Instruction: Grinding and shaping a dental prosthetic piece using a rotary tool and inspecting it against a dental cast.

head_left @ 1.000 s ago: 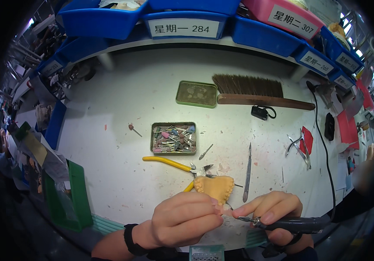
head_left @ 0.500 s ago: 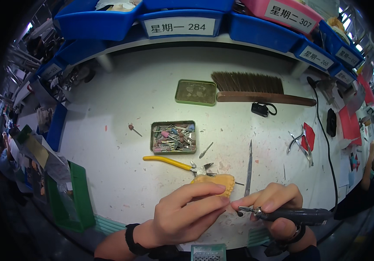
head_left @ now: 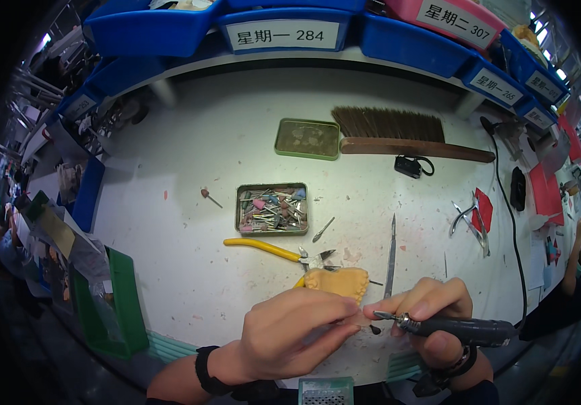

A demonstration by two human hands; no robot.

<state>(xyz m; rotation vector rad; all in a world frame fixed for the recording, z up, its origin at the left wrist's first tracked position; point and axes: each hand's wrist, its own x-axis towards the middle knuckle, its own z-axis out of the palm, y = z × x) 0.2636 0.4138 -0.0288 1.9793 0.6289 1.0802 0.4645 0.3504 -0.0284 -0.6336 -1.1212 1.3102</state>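
Observation:
My left hand [head_left: 294, 331] is closed in a pinch, its fingertips on a small pale pinkish piece that the fingers mostly hide. Just beyond those fingers lies a yellow dental cast [head_left: 336, 282] with moulded teeth along its edge. A dark rotary handpiece [head_left: 469, 331] with a metal bur pointing left is gripped in my right hand [head_left: 442, 300]. The bur tip is close to my left fingertips; whether it touches the piece I cannot tell. Below the tip, a small dark-headed bit [head_left: 375, 330] shows near the left fingers.
Yellow-handled cutters [head_left: 263, 248] lie partly behind the cast, with a tin of burs [head_left: 273, 231] beyond. A knife-like metal tool [head_left: 391, 260] lies ahead of my right hand. Farther off are a brush [head_left: 415, 147], a tin lid [head_left: 307, 154], and pliers [head_left: 469, 223]. A cord [head_left: 517, 250] runs along the right.
My left fingers have come off the cast and drawn together nearer me, so more of the cast shows. My right hand holds the handpiece almost as before. The view has shifted slightly.

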